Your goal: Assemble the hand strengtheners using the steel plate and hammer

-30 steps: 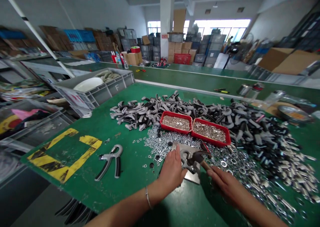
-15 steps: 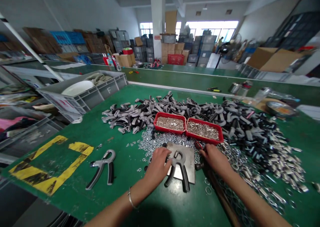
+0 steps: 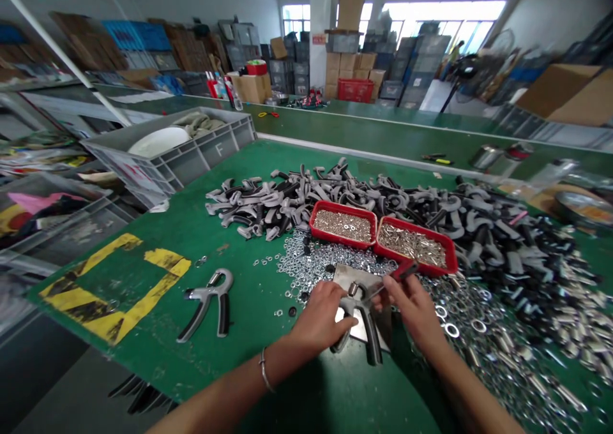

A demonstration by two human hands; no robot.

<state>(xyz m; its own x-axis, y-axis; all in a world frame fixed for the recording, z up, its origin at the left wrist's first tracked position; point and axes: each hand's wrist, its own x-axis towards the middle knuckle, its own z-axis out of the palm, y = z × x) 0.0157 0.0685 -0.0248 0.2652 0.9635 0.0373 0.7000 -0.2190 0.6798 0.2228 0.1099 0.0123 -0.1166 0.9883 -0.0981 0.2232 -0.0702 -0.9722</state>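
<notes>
My left hand (image 3: 322,316) is closed on a grey-and-black spring hand grip (image 3: 368,332), with the thumb across its left handle. The grip lies over a square metal plate (image 3: 345,273), its coil spring toward the far side. My right hand (image 3: 414,306) holds what looks like a screwdriver (image 3: 401,272) with a red-and-black handle. Its thin metal shaft points left toward the grip's head; whether the tip touches it, I cannot tell. A second hand grip (image 3: 224,313) lies on the green table at the left.
Two red trays, one with small washers (image 3: 342,224) and one with screws (image 3: 412,246), stand beyond the plate. Behind them spreads a pile of grip handles (image 3: 282,201). Loose nuts and rings (image 3: 453,329) cover the right side. A grey crate (image 3: 211,147) stands at the far left.
My right hand has lifted the screwdriver from beside the plate and brought it to the hand grip. My left hand has taken hold of the grip. The camera view has shifted.
</notes>
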